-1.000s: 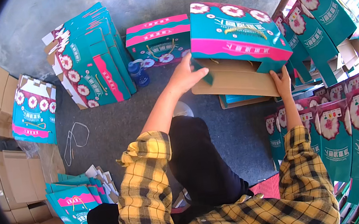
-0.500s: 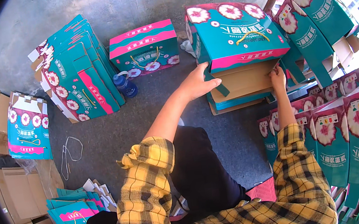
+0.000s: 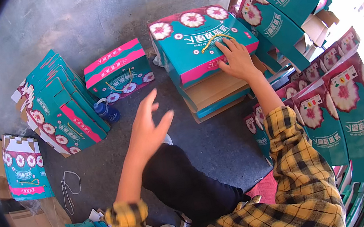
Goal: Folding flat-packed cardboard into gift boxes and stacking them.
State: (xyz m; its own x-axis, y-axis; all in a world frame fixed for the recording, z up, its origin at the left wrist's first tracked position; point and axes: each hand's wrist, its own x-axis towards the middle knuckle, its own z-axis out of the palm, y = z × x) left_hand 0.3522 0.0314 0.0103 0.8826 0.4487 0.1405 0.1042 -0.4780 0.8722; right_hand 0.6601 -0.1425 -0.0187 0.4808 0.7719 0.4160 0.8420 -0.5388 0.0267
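Observation:
A teal carton (image 3: 183,51) with a pink band and round white-and-magenta pictures lies on top of other cardboard at the far side. My right hand (image 3: 237,58) rests on its top near edge, fingers spread, the fingertips by the yellow cord handle (image 3: 209,44). Under the pink band, bare brown cardboard (image 3: 216,91) shows, with a blue-green edge (image 3: 222,104) below it. My left hand (image 3: 145,130) hangs over the floor, to the near left of the carton. Its fingers are apart and nothing is in it.
Another teal carton (image 3: 117,71) stands by the wall, with a blue bottle (image 3: 107,111) beside it. Flattened cartons (image 3: 60,111) lean at the left. Several upright cartons (image 3: 347,110) crowd the right side. A loose white cord (image 3: 70,188) lies on the floor.
My left hand has let go of the carton's near left corner and drawn back. My right hand has moved from the open front up onto the top. The whole view has shifted.

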